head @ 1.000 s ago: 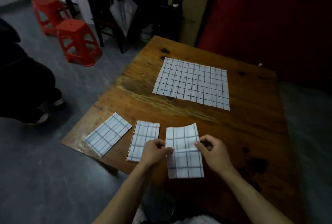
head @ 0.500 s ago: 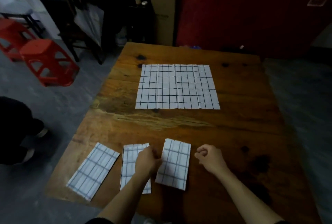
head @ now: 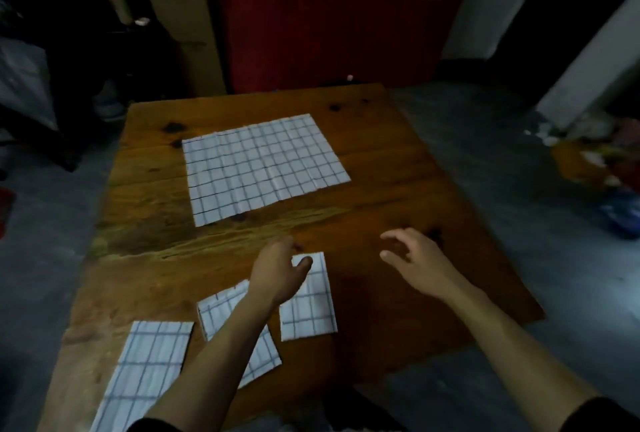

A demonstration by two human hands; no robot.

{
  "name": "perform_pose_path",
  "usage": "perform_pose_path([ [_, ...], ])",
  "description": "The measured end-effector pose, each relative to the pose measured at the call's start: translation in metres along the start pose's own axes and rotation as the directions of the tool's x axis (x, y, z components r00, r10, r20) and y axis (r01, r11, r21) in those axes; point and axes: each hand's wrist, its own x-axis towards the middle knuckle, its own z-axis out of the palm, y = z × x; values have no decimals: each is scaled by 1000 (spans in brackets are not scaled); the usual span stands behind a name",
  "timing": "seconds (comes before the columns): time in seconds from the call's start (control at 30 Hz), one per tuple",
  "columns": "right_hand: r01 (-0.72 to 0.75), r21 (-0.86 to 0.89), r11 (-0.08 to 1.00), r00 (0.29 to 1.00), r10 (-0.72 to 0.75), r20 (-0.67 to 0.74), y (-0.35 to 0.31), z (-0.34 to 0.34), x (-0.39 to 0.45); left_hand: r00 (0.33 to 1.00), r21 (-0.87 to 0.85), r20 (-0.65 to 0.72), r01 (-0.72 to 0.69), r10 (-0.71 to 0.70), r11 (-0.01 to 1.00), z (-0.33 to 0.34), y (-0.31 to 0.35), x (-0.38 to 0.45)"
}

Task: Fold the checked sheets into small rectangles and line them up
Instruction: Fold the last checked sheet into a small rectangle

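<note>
Head view: on a worn wooden tabletop [head: 398, 168], three folded rectangles [head: 310, 307] of checked sheet lie in a rough row near the front edge. One unfolded sheet [head: 259, 168], creased and flat, waits farther back. The left hand [head: 277, 275] hovers over the third rectangle, the right hand [head: 415, 258] beside it; fingers loose, holding nothing. Next step, likely: reach for the unfolded sheet.

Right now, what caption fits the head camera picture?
Three folded checked rectangles lined up; both hands reach toward the unfolded sheet.
</note>
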Motion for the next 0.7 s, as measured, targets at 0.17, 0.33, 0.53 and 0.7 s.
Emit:
perform_pose_path([
  [0.17,-95,-23,995,981,90,-169,24,-23,-84,973,-57,104,-202,207,978,26,40,-15],
  [0.33,-220,27,975,926,217,-308,64,-37,-162,877,-88,289,-374,383,923,71,100,-41],
  [0.53,-300,97,949,843,312,-439,134,-61,-237,803,-55,376,-479,462,876,132,183,-74],
  [0.7,-329,171,929,786,369,-496,214,-94,-299,766,-12,385,-554,515,833,202,276,-99],
])
